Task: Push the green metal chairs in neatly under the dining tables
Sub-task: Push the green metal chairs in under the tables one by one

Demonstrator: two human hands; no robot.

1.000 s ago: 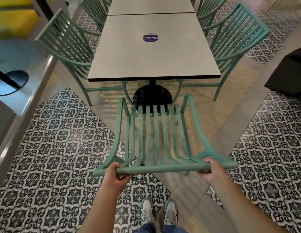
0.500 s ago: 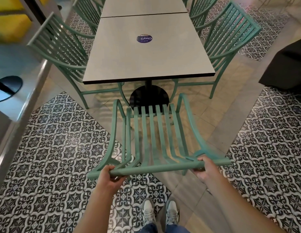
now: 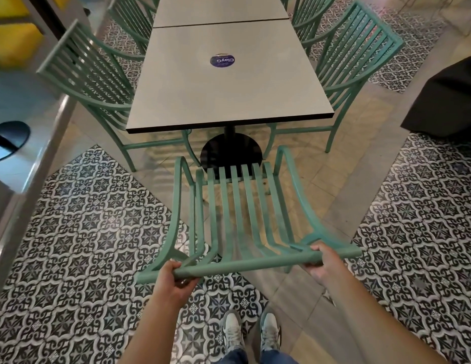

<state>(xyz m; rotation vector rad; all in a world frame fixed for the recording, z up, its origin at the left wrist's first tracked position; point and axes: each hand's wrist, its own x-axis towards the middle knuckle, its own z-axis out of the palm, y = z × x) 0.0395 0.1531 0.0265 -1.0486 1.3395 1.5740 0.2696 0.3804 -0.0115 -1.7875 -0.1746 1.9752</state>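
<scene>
the grey dining table [image 3: 229, 82] is the anchor here: flat matte laminate top with a dark edge band, on a black pedestal with a round base [image 3: 230, 153]. along its left and right sides, slatted green chairs [image 3: 352, 56] already sit tucked close. the green metal chair [image 3: 237, 214] in play stands at the table's near end, not under it yet, front edge just about reaching the pedestal base. painted tube frame, thin flat slats, curved arms. it probably slides noisily on tile.

the person's left hand [image 3: 174, 281] and right hand [image 3: 322, 261] each have fingers wrapped round the top rail [image 3: 245, 264], one toward each end. good setup imo: push evenly with both so it goes in straight, centred on the pedestal, and ease off before the arms meet the table edge. floor near the table switches from plain tan tile to patterned black-and-white tile [image 3: 92, 232], so legs might catch on grout.
</scene>
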